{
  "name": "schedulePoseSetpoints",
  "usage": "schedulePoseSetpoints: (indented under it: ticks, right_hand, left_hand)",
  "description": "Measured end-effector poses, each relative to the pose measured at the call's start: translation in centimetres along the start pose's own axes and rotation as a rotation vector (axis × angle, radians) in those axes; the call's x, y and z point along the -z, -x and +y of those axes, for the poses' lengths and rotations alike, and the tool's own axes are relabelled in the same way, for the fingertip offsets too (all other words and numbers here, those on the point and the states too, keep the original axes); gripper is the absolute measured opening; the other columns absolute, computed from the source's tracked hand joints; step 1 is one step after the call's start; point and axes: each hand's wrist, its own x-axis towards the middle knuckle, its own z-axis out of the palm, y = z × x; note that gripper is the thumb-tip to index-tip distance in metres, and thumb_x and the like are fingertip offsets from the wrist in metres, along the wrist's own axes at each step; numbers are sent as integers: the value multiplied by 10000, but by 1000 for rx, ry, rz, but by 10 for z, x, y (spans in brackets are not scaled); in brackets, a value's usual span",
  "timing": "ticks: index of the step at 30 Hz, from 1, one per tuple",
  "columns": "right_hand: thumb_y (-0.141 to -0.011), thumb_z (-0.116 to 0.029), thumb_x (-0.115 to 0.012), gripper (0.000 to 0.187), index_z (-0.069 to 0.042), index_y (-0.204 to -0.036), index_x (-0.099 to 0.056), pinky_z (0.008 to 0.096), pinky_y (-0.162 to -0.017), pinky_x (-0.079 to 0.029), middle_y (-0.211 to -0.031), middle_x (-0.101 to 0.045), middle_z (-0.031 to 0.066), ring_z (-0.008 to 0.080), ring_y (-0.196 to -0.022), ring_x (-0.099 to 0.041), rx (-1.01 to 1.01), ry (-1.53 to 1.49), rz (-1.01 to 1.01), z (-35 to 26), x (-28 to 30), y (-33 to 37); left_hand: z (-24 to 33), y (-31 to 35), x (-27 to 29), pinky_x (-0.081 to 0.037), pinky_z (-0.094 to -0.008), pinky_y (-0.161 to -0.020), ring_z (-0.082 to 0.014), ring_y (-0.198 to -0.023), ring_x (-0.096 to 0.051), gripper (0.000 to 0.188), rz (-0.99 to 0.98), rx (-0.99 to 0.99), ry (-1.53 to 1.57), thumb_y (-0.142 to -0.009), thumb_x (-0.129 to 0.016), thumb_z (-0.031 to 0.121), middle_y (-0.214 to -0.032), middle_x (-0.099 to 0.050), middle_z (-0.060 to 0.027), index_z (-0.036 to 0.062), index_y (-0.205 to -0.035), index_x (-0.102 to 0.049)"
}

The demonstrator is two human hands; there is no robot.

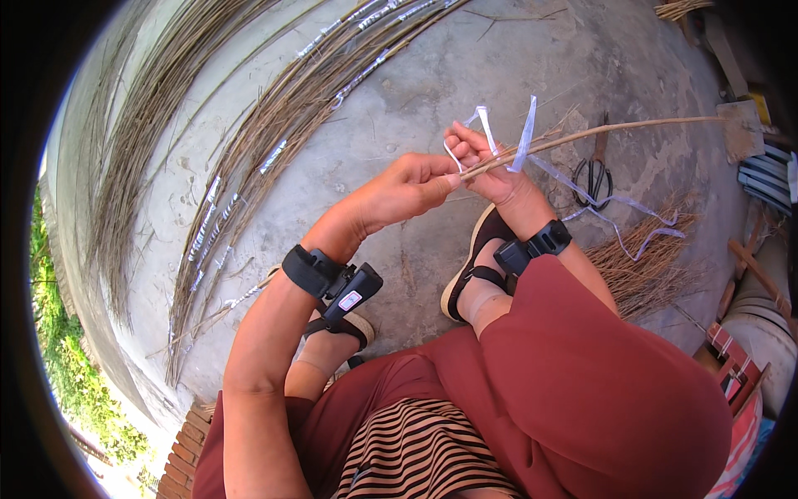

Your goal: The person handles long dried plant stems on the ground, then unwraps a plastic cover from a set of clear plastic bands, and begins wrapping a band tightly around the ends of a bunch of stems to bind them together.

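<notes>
My left hand (pixel 407 187) pinches the near end of a thin bundle of dry sticks (pixel 615 129) that reaches to the right over the concrete floor. My right hand (pixel 482 162) grips the same end and holds a white plastic strip (pixel 525 137) looped around the sticks. The strip's loose tail (pixel 619 204) trails down to the right across the floor. Both wrists wear black straps with small devices.
Long tied bundles of dry sticks (pixel 274 141) lie fanned over the concrete at the left. Black scissors (pixel 593 176) rest beyond my right hand. Loose stick trimmings (pixel 644 258) lie beside my right knee. Clutter and a wooden stool (pixel 736 366) stand at the right edge.
</notes>
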Motion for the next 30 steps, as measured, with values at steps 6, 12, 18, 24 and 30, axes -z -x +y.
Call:
schedulePoseSetpoints:
  ticks: [6, 12, 18, 24, 30]
  right_hand:
    - [-909, -112, -451, 198, 31, -1036, -498, 282, -779, -476, -1062, -531, 146, 204, -966, -546, 346, 128, 370, 2, 14, 11]
    - [-916, -155, -445, 222, 22, -1040, -494, 261, -699, -457, -1024, -552, 120, 172, -921, -553, 533, 635, 765, -11, 26, 63]
    - [-893, -209, -522, 219, -7, -870, -603, 159, -434, -355, -577, -537, -3, 38, -464, -440, 735, 1289, 606, -4, -45, 80]
    - [-854, -185, -575, 206, 10, -922, -589, 181, -416, -370, -588, -555, 7, 38, -470, -468, 391, 1541, 495, 15, -105, 48]
    - [-826, -120, -596, 180, 5, -946, -547, 196, -440, -388, -627, -563, 16, 51, -520, -489, 229, 1332, 172, 17, -93, 43]
  left_hand:
    - [-12, 1, 7, -249, -180, -466, -4, -535, -292, 257, 74, -101, -127, -915, -486, 191, -620, -389, 102, 22, -1077, -594]
    - [-23, -7, 19, -347, -205, -544, -31, -636, -376, 285, 318, -337, -346, -907, -507, 160, -715, -468, 74, -33, -1108, -562]
    - [-15, -6, 14, -398, -252, -559, -64, -619, -421, 268, 343, -261, -545, -891, -518, 136, -677, -555, -6, 6, -1120, -565]
    - [-24, -4, 5, -436, -396, -533, -350, -625, -560, 182, 512, -395, -793, -833, -535, 164, -686, -594, -163, 96, -976, -625]
    - [-31, -4, 6, -437, -419, -531, -358, -631, -564, 168, 499, -432, -839, -834, -515, 159, -678, -592, -159, 121, -961, -620]
